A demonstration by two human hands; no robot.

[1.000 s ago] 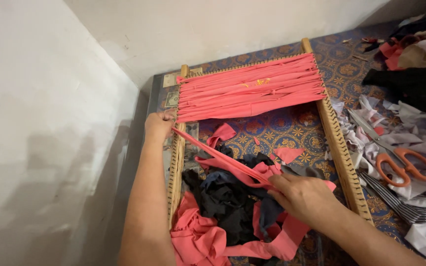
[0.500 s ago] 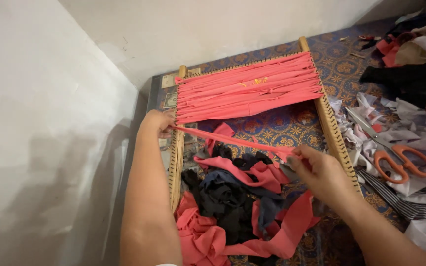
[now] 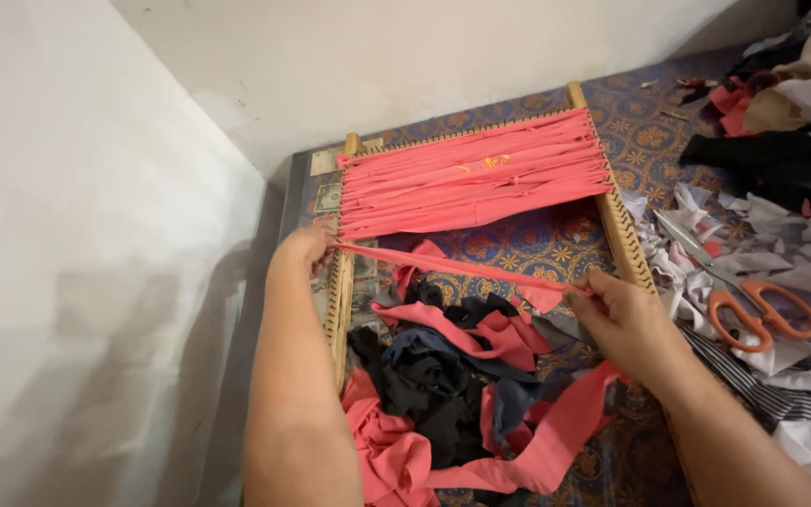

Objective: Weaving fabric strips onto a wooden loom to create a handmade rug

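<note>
A wooden peg frame [image 3: 627,237] lies on a patterned blue cloth, its far half filled with stretched pink fabric strips [image 3: 473,183]. My left hand [image 3: 304,248] pinches one end of a pink strip [image 3: 443,265] at the frame's left rail. My right hand [image 3: 619,314] holds the strip's other end, pulled taut across the frame near the right rail. Below the strip, a heap of pink and black fabric scraps [image 3: 443,385] fills the frame's near half.
Orange-handled scissors [image 3: 743,296] lie to the right among grey and white cloth scraps [image 3: 800,253]. More dark and pink fabric [image 3: 762,113] is piled at the far right. A white wall [image 3: 96,235] runs close along the left and behind.
My right hand has moved right and away from me, pulling the pink strip from a slack diagonal into a taut line across the frame. My left hand stayed at the left rail.
</note>
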